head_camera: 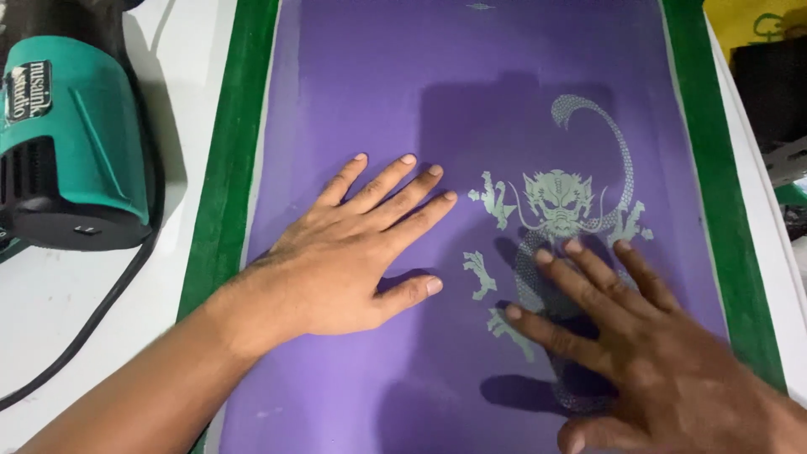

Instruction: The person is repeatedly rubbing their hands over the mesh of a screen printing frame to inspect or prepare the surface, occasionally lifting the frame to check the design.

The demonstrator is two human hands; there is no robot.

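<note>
My left hand [336,261] and right hand [639,336], both open, lie flat on the purple screen [378,84]. The dragon stencil [559,202] sits at two o'clock. The mesh looks taut and tearable; I'd grip the stiff green frame [223,168].

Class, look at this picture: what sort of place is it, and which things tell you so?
Probably a screen-printing workshop: a green-framed purple mesh screen bearing a pale dragon stencil, both hands flat on it, and a teal heat gun alongside.

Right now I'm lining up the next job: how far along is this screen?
Done: the dragon stencil is formed in the purple mesh. In hand: left hand and right hand lie flat on it. Left: no ink or squeegee shows; the teal heat gun lies aside.
</note>
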